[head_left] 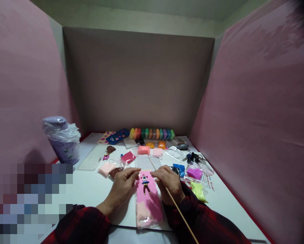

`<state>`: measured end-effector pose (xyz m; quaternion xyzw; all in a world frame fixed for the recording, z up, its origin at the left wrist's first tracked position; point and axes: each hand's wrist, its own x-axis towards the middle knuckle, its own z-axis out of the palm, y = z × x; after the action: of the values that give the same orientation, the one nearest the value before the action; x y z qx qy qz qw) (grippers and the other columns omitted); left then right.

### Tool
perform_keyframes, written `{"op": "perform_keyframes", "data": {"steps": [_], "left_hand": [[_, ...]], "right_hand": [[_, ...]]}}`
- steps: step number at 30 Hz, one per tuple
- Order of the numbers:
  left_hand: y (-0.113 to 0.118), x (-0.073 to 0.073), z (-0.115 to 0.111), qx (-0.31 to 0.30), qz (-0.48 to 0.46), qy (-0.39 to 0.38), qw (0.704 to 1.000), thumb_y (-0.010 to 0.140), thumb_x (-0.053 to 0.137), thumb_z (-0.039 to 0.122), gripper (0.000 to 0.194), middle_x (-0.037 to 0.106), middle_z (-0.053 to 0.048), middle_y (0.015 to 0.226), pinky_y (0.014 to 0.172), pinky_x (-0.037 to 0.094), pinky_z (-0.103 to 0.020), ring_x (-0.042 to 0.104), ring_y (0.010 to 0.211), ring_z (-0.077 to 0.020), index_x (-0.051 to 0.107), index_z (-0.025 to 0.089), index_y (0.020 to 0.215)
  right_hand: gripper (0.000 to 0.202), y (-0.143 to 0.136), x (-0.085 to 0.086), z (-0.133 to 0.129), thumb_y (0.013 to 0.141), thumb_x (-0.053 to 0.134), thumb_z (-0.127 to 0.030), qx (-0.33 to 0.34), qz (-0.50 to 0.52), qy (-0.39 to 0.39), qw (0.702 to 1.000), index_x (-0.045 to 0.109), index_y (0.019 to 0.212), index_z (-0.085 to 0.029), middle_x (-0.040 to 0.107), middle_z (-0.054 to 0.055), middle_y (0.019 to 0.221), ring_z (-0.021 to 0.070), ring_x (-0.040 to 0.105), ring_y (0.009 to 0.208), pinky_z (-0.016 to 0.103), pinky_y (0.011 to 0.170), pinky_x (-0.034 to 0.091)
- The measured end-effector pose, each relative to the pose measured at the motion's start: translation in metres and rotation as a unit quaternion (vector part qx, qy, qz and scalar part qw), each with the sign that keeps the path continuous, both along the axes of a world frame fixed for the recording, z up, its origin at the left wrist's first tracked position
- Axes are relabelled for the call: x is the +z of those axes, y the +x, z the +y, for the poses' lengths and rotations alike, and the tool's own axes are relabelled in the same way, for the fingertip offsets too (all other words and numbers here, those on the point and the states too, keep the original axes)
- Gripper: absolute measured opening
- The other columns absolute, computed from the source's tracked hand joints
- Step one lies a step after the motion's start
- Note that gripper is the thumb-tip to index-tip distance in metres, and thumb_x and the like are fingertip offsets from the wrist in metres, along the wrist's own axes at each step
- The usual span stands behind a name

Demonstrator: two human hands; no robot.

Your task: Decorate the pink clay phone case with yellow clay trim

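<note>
A phone case point(150, 210) covered in pink and peach clay lies in front of me, with clear film at its near end. On its upper part sits a small clay figure point(145, 184) with a white face, blue middle and brown legs. My left hand point(122, 186) is at the case's left edge, thumb and forefinger pinched beside the figure's head; anything between them is too small to make out. My right hand point(168, 184) grips a thin wooden skewer point(181, 213) at the right side, its tip pointing away over the table.
Several clay packets surround the case, including yellow-green point(198, 191), magenta point(194, 173) and peach point(107, 168). A row of coloured clay point(152, 133) lies at the back beside a blue phone case point(118, 136). Keys point(193, 157) lie right; a purple bin point(65, 145) stands left.
</note>
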<state>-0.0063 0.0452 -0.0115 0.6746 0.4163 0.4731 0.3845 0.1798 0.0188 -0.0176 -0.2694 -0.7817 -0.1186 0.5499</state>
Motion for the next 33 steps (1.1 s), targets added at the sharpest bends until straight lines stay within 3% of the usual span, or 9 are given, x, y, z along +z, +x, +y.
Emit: {"op": "perform_keyframes", "data": {"steps": [5,9,18,26,33], "left_hand": [[0.001,-0.002,0.002,0.005,-0.028,-0.009,1.000,0.072,0.066,0.025,0.020,0.070,-0.007,0.090,0.076,0.049,-0.030,0.062,0.084,-0.0201,0.072,0.018,0.091],[0.001,-0.004,0.002,-0.014,-0.016,0.020,1.000,0.075,0.064,0.026,0.013,0.067,-0.004,0.076,0.065,0.047,-0.026,0.059,0.071,-0.0158,0.072,0.017,0.081],[0.004,-0.003,-0.003,-0.042,-0.044,-0.070,0.996,0.069,0.068,0.026,0.016,0.052,0.004,0.054,0.049,0.035,-0.020,0.044,0.051,-0.0089,0.058,0.015,0.065],[-0.001,-0.001,-0.003,-0.053,0.019,-0.005,0.998,0.085,0.053,0.033,0.022,0.063,-0.003,0.073,0.065,0.043,-0.025,0.056,0.071,-0.0152,0.064,0.016,0.077],[-0.001,-0.011,0.003,-0.061,-0.006,0.005,0.998,0.081,0.057,0.024,0.012,0.067,-0.005,0.082,0.071,0.046,-0.028,0.060,0.079,-0.0174,0.067,0.017,0.084]], "right_hand": [[0.022,0.000,0.000,-0.001,0.088,0.042,-0.015,0.001,0.000,-0.002,1.000,0.060,0.101,-0.014,0.066,0.009,0.077,0.0201,0.057,0.070,0.036,0.062,0.049],[0.021,0.000,0.000,-0.001,0.087,0.044,-0.014,0.003,0.001,-0.005,1.000,0.060,0.100,-0.014,0.066,0.009,0.077,0.0198,0.056,0.070,0.036,0.062,0.048],[0.020,0.000,-0.001,-0.001,0.088,0.043,-0.015,-0.002,0.005,-0.010,1.000,0.060,0.099,-0.014,0.066,0.008,0.077,0.0194,0.056,0.070,0.035,0.062,0.047],[0.022,0.001,-0.001,0.000,0.085,0.044,-0.012,0.006,0.000,-0.014,1.000,0.060,0.101,-0.013,0.065,0.009,0.077,0.0197,0.055,0.071,0.036,0.063,0.047],[0.022,0.001,-0.002,0.000,0.085,0.044,-0.011,0.008,0.001,-0.012,1.000,0.060,0.101,-0.013,0.065,0.009,0.077,0.0194,0.055,0.070,0.036,0.062,0.047]]}}
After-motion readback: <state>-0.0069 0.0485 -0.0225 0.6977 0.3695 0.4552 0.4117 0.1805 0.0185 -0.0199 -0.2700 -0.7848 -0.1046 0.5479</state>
